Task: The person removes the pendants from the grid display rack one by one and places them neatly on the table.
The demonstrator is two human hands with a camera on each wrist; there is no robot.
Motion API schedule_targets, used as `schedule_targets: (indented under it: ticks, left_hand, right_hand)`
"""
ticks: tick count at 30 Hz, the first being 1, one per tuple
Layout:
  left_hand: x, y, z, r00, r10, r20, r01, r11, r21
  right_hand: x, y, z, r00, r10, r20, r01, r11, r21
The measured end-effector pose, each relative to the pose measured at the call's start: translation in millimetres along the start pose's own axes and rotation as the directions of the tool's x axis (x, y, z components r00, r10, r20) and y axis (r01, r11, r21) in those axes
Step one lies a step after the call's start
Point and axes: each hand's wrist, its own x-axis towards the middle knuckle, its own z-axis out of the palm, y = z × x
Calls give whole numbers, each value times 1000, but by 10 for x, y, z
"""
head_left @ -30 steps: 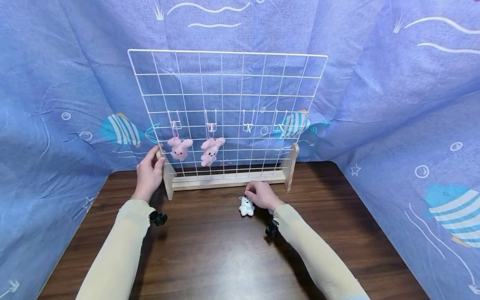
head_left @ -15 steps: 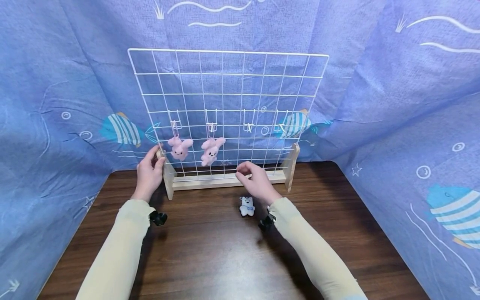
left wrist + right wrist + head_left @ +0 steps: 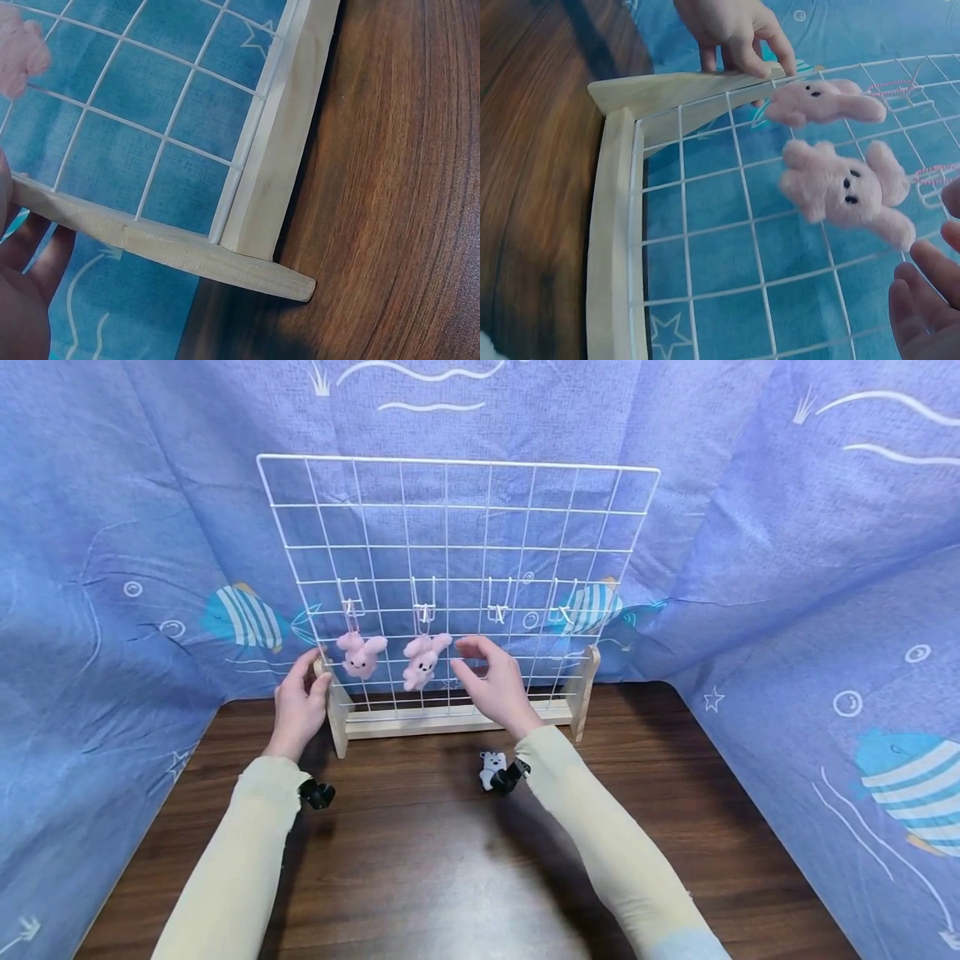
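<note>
In the head view my left hand [image 3: 297, 706] grips the left wooden upright [image 3: 337, 718] of a stand that holds a white wire grid [image 3: 457, 462]. The left wrist view shows its fingers behind that wooden piece. My right hand [image 3: 495, 685] is raised before the grid, thumb and fingers apart with nothing between them. Just left of its fingertips hangs a pink plush bunny [image 3: 423, 667] on a hook, by a pink cord [image 3: 937, 175]. Another pink plush bunny [image 3: 361, 656] hangs further left. A small white bear figure [image 3: 491, 767] lies on the table, partly behind the right wrist camera.
Two more white hooks, one near the middle [image 3: 498, 612] and one at the right [image 3: 564, 613], sit on the grid with nothing hanging from them. The dark wooden table [image 3: 405, 860] ends at a patterned blue cloth [image 3: 750, 543] behind and at the sides.
My right hand has left the white bear, risen up and to the left, and its fingers have spread near the second bunny. The left hand stays on the stand.
</note>
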Motion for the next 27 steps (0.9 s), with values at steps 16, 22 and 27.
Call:
schedule_targets:
  ticks: [16, 22, 27]
  left_hand:
    - [-11, -32, 6, 1000, 5, -3, -5, 1000, 6]
    - [-11, -27, 11, 1000, -14, -2, 14, 1000, -8]
    - [11, -36, 12, 1000, -14, -4, 14, 1000, -20]
  right_hand:
    - [207, -130, 189, 998, 9, -67, -11, 1000, -25]
    - [268, -190, 249, 997, 48, -55, -50, 998, -43]
    - [319, -222, 320, 995, 52, -87, -57, 997, -52]
